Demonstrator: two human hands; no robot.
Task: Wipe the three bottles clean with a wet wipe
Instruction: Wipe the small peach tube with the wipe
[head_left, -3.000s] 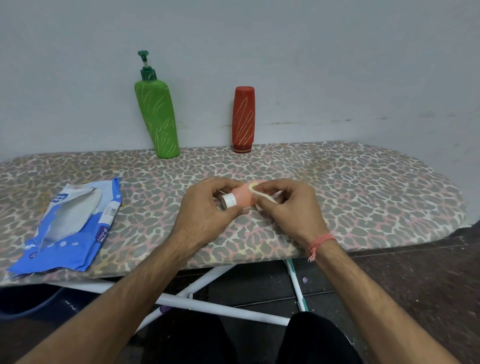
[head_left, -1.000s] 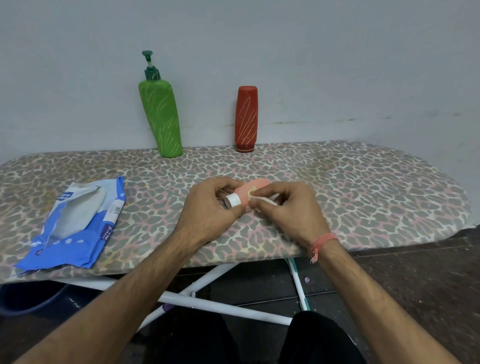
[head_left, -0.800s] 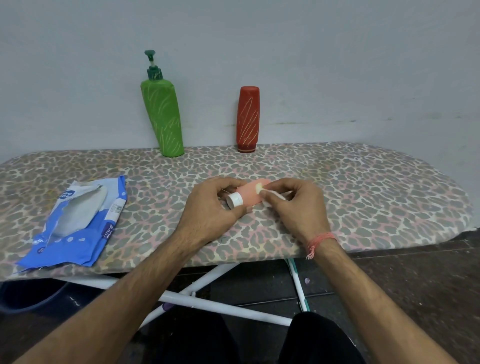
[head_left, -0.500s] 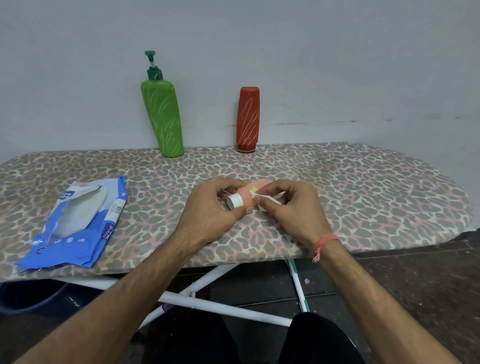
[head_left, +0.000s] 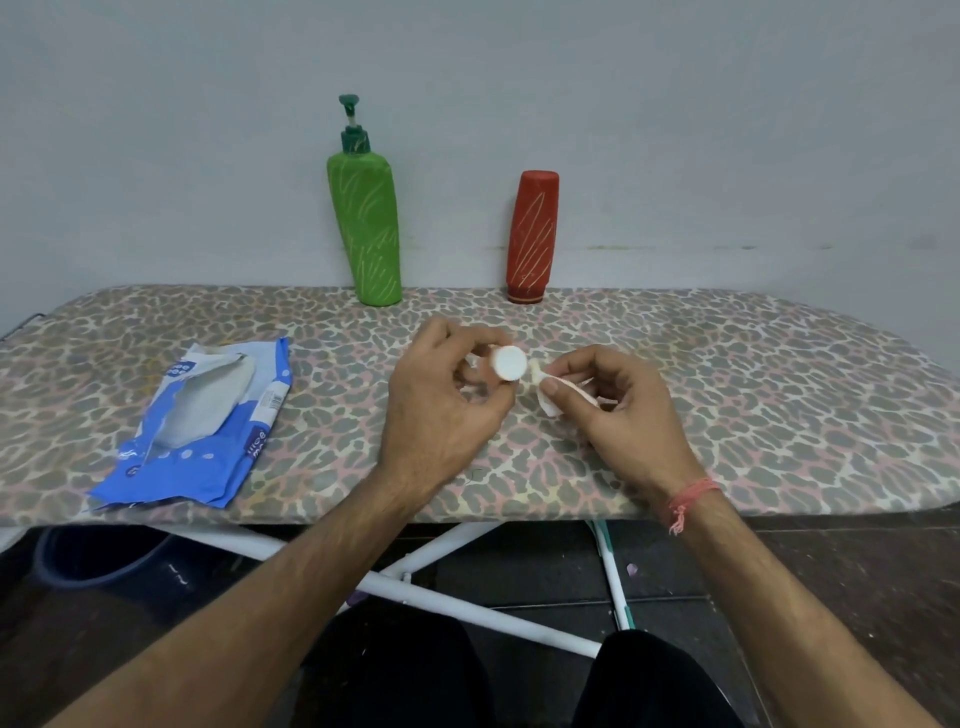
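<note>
The small bottle (head_left: 501, 366) has turned since a moment ago. Half a second back it lay sideways between both hands with its orange side up and the wipe pressed on it; now its white cap (head_left: 509, 362) points straight at the camera and the body is hidden behind the cap and fingers. The left hand (head_left: 441, 410) is closed around it, holding it just above the desk (head_left: 753, 395). The right hand (head_left: 618, 410) has come off the bottle and sits just beside it, its thumb and fingers pinched together on the crumpled wipe (head_left: 551, 391), which no longer touches the bottle.

My reading is that the side of this bottle has had its rub and the person is either shifting to the cap end or checking the result before going on. I cannot tell which.

The green pump bottle (head_left: 366, 223) and the red bottle (head_left: 534, 236) stand upright at the far edge of the desk against the wall, well apart from the hands, both marked with pale yellow scribbles. Judged from those marks, they are yet to be wiped, so the task looks about a third done at best.

The blue wipe pack (head_left: 200, 426) lies flat to the left, flap open. It carries white lettering and a small barcode label, but the words are sideways and too blurred to read. No brand is legible on any bottle.
</note>
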